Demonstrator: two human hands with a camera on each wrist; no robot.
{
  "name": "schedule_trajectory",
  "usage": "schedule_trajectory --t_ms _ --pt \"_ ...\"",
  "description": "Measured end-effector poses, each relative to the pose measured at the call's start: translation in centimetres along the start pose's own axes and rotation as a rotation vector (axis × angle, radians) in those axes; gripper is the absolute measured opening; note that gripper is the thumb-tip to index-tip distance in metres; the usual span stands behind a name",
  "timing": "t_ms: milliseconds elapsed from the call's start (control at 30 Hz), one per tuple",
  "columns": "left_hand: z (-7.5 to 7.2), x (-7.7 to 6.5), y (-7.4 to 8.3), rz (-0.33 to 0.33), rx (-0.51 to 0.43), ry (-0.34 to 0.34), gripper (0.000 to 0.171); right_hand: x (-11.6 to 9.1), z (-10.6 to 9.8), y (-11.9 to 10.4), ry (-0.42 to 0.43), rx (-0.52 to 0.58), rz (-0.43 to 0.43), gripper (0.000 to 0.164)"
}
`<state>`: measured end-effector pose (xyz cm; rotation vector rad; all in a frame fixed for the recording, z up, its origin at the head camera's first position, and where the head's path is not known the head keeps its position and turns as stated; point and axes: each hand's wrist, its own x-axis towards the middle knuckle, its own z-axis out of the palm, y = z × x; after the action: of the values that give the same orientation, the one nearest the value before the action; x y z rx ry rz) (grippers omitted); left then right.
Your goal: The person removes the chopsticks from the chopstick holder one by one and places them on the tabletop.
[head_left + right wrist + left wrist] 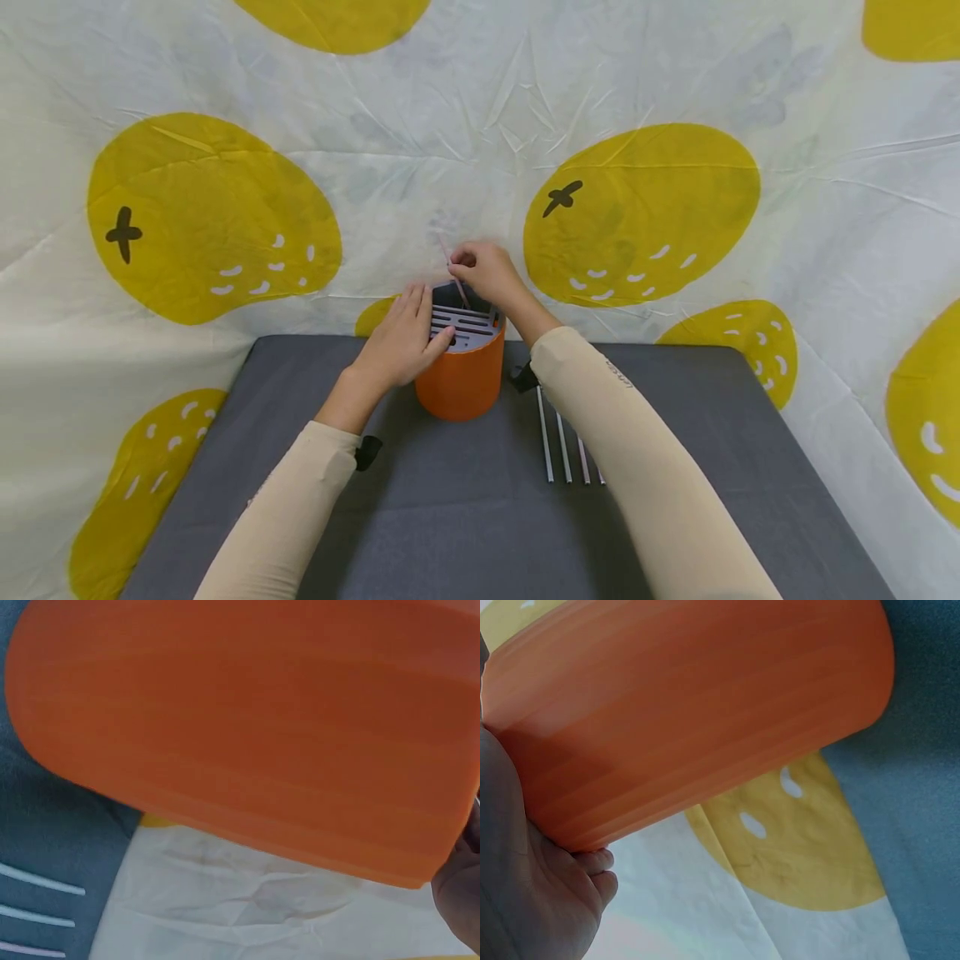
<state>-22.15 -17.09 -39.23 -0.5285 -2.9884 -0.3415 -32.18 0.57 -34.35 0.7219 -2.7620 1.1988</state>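
An orange round container point(459, 383) stands on the table, topped by a grey slotted insert point(472, 340) with a dark opening at the back. My left hand point(401, 333) rests on its left rim, fingers straight and thumb spread over the slots. Above the back opening, my right hand point(487, 271) pinches a thin pinkish rod point(459, 287) between thumb and fingers. The rod tilts, its lower end inside the opening. In the left wrist view the container's side point(690, 712) fills much of the picture. The right wrist view shows its wall point(240, 735), with the rod hidden.
Several thin silvery and pinkish rods point(546, 433) lie side by side right of the container, partly covered by my right sleeve point(645, 450). A grey cloth covers the table point(450, 533). Close behind hangs a white curtain point(420, 192) with yellow fruit shapes.
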Motion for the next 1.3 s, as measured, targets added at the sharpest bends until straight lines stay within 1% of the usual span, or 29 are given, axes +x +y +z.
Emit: schedule_trajectory --t_ms 133,367,567,700,933,1033,1200,1300 --pt "0.0 0.1 0.0 0.000 0.000 -0.003 0.086 -0.3 0.0 0.2 0.019 0.019 -0.007 0.016" --pt "0.1 0.2 -0.1 -0.003 0.005 -0.001 0.086 -0.9 -0.6 0.4 0.033 0.197 -0.013 0.019" --pt "0.1 0.3 -0.1 -0.015 -0.009 0.001 0.086 -1.8 -1.7 0.5 0.076 0.337 -0.079 0.023" --pt "0.1 0.3 0.0 -0.022 -0.012 0.002 0.086 -2.6 -2.7 0.8 0.148 0.433 -0.135 0.023" --pt "0.0 0.2 -0.1 -0.018 -0.016 0.003 0.086 -4.0 -4.8 0.8 0.326 0.663 -0.181 0.023" --pt "0.0 0.2 -0.1 -0.016 -0.016 0.005 0.086 -4.7 -5.8 0.7 0.394 0.738 -0.215 0.022" --pt "0.0 0.2 -0.1 -0.017 -0.016 0.009 0.086 -6.2 -7.6 0.7 0.469 0.837 -0.270 0.011" --pt "0.0 0.3 0.0 -0.017 -0.017 0.009 0.085 -7.5 -8.8 0.9 0.501 0.876 -0.277 0.010"
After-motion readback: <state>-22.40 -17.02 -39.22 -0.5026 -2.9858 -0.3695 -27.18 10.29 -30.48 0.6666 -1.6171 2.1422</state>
